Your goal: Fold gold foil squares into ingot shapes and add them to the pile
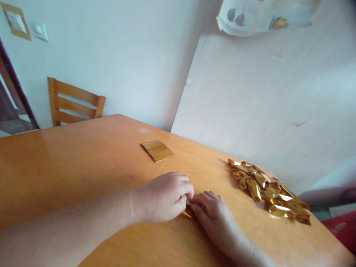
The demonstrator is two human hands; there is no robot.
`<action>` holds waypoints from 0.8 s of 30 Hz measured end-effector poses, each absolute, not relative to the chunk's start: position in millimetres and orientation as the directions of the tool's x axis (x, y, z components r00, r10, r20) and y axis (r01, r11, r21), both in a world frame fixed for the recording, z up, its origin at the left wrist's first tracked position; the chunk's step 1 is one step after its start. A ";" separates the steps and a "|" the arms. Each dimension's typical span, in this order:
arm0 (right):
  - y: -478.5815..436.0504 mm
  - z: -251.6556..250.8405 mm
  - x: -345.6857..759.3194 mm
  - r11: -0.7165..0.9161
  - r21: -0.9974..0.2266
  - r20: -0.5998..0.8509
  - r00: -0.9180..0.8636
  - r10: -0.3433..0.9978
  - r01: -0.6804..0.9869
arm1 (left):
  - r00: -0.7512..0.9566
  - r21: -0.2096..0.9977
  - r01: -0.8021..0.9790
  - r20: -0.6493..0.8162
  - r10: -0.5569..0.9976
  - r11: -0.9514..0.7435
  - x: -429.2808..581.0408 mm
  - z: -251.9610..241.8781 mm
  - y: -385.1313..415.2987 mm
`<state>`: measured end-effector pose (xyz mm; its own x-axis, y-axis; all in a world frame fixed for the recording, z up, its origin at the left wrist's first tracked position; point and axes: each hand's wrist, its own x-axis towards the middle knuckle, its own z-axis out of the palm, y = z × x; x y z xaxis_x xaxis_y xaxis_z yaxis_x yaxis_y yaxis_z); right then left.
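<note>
Both of my hands rest together on the wooden table (69, 167). My left hand (164, 196) is curled, its fingertips pinching a small gold foil piece (188, 213) that is mostly hidden under the hands. My right hand (214, 218) lies beside it with bent fingers pressed on the same piece. A pile of several folded gold foil pieces (269, 191) lies to the right of my hands. A flat stack of gold foil squares (157, 150) sits farther back on the table.
A wooden chair (73, 104) stands at the table's far side by the white wall. A pale board (264, 96) leans against the wall behind the table's right edge. Something red (340, 230) lies below the table's right corner.
</note>
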<state>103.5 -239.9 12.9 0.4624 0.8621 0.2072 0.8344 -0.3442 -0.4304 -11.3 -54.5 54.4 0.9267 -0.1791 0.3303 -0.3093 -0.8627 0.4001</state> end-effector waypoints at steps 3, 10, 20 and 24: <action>-240.6 10.4 103.6 -0.327 -0.470 0.222 0.468 0.855 0.820 | 0.931 0.224 -0.319 0.255 -0.261 -0.921 -24.7 47.2 -75.9; -239.6 8.3 110.1 -0.335 -0.628 0.226 0.576 0.785 0.703 | 0.945 -0.002 -0.279 0.176 -0.275 -0.960 -37.1 34.9 -91.2; -242.5 11.5 118.7 -0.364 -0.621 0.198 0.589 0.783 0.694 | 0.956 -0.047 -0.183 0.225 -0.189 -0.982 -46.3 38.9 -100.2; -242.1 12.7 117.0 -0.384 -0.620 0.188 0.604 0.774 0.685 | 0.949 -0.075 -0.104 0.290 -0.122 -0.992 -53.9 37.4 -107.3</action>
<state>117.0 -242.1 12.7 0.6044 0.7741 0.1881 0.6846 -0.3840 -0.6196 -53.9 -107.3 37.4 0.9493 -0.1216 0.2897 -0.1040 -0.9917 -0.0754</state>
